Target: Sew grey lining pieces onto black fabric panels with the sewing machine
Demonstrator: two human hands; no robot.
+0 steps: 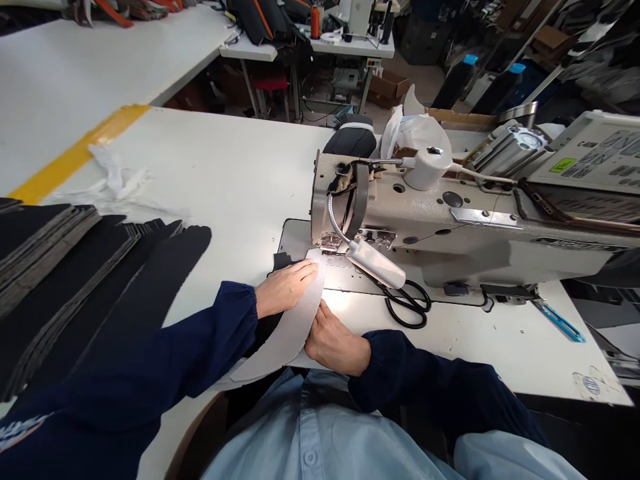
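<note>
A long, curved light-grey mesh piece (293, 327) runs from under the needle area of the sewing machine (400, 227) down toward my body, with dark material beneath it. My left hand (286, 287) lies flat on its upper part, fingers pointing at the presser foot. Lower down, my right hand (336, 339) pinches the piece's right edge between thumb and curled fingers. A white lamp (376, 264) lights the sewing spot. Black-handled scissors (410, 305) lie just right of it, their blades partly hidden by the lamp.
Stacks of dark cut pieces (100, 287) cover the table's left side. White scraps (120, 177) lie behind them, near yellow tape (83, 155). A blue cutter (560, 321) rests at the right. Behind the machine are a black rounded item (351, 137) and a control panel (595, 153).
</note>
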